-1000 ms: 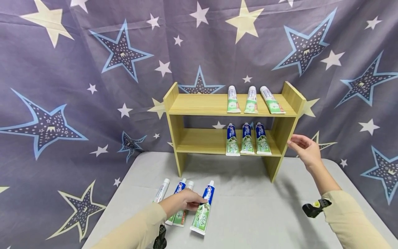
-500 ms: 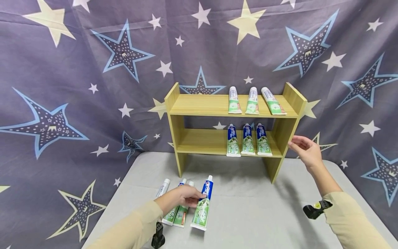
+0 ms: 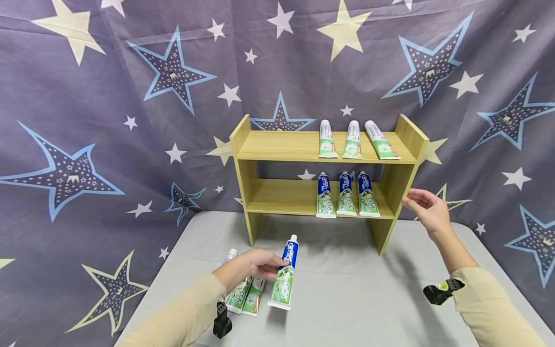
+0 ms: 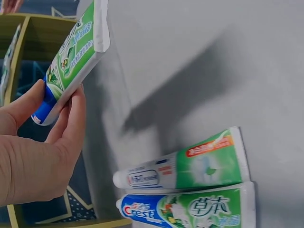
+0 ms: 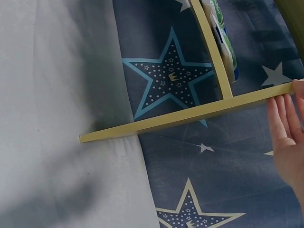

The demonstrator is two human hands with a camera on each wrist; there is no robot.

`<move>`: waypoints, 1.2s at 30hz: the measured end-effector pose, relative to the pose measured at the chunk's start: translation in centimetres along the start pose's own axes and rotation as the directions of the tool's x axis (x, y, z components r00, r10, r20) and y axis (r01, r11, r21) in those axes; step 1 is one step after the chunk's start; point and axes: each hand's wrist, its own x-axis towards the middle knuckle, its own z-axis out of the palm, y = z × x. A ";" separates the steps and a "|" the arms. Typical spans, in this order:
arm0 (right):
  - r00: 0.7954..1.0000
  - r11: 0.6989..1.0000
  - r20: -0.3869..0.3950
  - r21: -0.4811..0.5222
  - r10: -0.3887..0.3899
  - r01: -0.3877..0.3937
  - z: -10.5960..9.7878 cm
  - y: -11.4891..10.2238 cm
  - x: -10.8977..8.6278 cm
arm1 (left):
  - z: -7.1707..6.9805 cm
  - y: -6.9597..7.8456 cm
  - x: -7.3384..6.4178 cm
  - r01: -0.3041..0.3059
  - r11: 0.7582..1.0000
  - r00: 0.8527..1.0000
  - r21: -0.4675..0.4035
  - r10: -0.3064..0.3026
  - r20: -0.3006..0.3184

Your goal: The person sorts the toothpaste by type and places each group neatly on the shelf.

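My left hand (image 3: 260, 263) pinches a blue-and-green Crest toothpaste tube (image 3: 283, 285) between thumb and fingers, above the grey table; its white cap points toward the shelf. In the left wrist view the thumb and fingers grip the tube (image 4: 73, 54) at its blue part. My right hand (image 3: 429, 211) holds the right side panel of the wooden shelf (image 3: 277, 145). The right wrist view shows the thumb at the panel's edge (image 5: 190, 115) and the fingers against its outer face. Under my left arm lie a blue-and-green tube (image 4: 199, 209) and a white-and-green tube (image 4: 209, 164), side by side.
Three white-and-green tubes (image 3: 352, 140) lie on the top shelf board, toward the right. Three blue-and-green tubes (image 3: 346, 193) lie on the board below. Another white-capped tube (image 3: 232, 254) is partly hidden by my left arm. A star-patterned curtain (image 3: 130, 96) hangs behind.
My left hand has lifted the toothpaste tube off the table and moved it slightly toward the shelf. The right hand stays at the side panel.
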 end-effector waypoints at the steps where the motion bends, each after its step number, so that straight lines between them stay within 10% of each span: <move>1: 1.000 1.000 0.001 0.007 0.004 -0.004 0.0 0.0 0.0 | 0.0 0.1 0.0 -0.003 1.000 1.000 0.001 0.003 0.002; 22: 1.000 0.998 0.018 0.056 0.022 -0.023 -0.1 0.2 0.0 | 0.6 6.0 -2.6 -0.082 0.996 0.996 -0.033 0.083 0.042; 36: 1.000 0.997 0.020 0.080 0.011 -0.013 -0.1 0.1 0.1 | 0.0 10.7 -1.9 -0.084 0.993 0.996 -0.085 0.085 0.006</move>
